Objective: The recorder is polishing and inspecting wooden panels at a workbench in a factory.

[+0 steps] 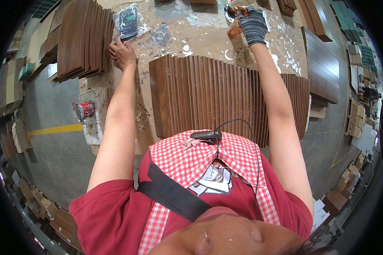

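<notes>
L hand (123,55) w/ fingers loosely bent, not gripping, at near edge of bagged dark device (128,23) on surface (200,46), prob. light, stiff, slick, best held by sides; R gloved hand (253,26) at brown-stained item (241,12), grip unclear.

"Looks like a home, or a workplace?"

"Looks like a woodworking workshop, with a bench (181,41) spattered in pale paint."

"Judging by what else?"

"By brown wooden boards (208,97) ranked along the near edge, more in a stack (81,42) by the left edge, and a red can (87,109) toward the near left corner."

"And beyond the bench?"

"Grey floor (51,106) with a yellow line (55,129), brown panels (321,63) past the right edge, and stacked tan pieces (355,117) farther out."
</notes>
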Demonstrator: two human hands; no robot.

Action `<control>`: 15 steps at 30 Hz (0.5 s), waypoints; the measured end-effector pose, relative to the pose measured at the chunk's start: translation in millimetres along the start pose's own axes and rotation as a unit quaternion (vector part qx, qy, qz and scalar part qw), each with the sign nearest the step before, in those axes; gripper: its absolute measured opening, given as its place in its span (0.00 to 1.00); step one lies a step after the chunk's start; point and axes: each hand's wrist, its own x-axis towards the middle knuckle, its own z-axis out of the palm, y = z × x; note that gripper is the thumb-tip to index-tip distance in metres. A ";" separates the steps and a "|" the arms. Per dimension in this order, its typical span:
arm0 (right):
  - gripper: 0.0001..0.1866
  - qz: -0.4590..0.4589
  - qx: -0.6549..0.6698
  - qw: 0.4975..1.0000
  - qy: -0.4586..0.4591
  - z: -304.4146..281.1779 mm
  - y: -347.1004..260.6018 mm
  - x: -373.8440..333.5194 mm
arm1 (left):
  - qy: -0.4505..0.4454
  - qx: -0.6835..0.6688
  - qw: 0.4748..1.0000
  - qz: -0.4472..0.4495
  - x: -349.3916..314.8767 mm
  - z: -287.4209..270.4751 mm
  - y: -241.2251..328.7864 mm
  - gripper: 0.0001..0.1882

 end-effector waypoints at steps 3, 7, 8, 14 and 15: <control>0.17 -0.005 0.038 0.999 -0.023 -6.0 1.1 2.7 | -0.010 -0.016 1.000 -0.013 0.4 -0.7 0.8 0.19; 0.15 -0.068 0.012 0.996 0.059 7.9 27.0 4.3 | -0.014 -0.024 1.000 -0.013 -0.1 -0.5 7.5 0.19; 0.14 0.003 0.146 0.988 0.058 10.3 22.5 5.4 | -0.003 -0.018 1.000 -0.010 -1.1 -4.6 1.6 0.19; 0.14 0.309 0.586 0.748 0.051 42.4 142.6 42.5 | 0.013 -0.055 0.998 0.030 6.6 13.8 40.3 0.18; 0.14 0.306 0.595 0.742 0.033 46.1 111.2 38.8 | 0.016 -0.037 0.999 0.021 3.9 10.5 22.5 0.18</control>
